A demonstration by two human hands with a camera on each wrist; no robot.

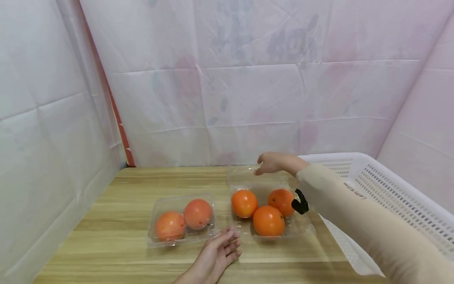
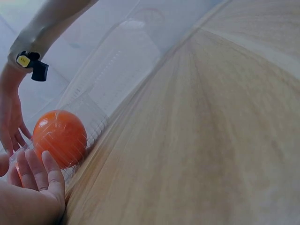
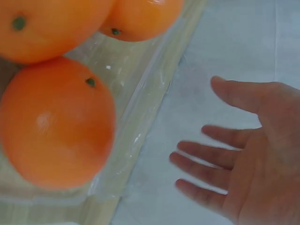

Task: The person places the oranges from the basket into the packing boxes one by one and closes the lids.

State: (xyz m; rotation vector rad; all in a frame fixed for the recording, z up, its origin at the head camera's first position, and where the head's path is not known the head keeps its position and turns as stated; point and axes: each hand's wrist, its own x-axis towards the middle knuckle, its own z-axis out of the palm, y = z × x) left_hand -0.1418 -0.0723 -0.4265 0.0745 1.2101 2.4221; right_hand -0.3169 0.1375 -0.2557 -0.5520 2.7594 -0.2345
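A clear plastic clamshell box point(image 1: 244, 229) holds three oranges, one of them the front orange point(image 1: 268, 221), and its lid point(image 1: 241, 176) lies folded back behind it. Over that lid hovers my right hand point(image 1: 273, 163), and the right wrist view shows its fingers point(image 3: 201, 170) spread and holding nothing. By the box's front left corner is my left hand point(image 1: 218, 252), palm turned up, fingers relaxed; whether it touches the plastic I cannot tell. To its left sits a second clear box point(image 1: 158, 207), lid down, with two oranges inside, including the left orange point(image 1: 170, 226).
On the right stands a large white perforated plastic basket point(image 1: 376, 185), partly behind the right sleeve point(image 1: 354, 213). The wooden table point(image 1: 117, 221) is enclosed by pale patterned sheets point(image 1: 248, 98) at the back and sides.
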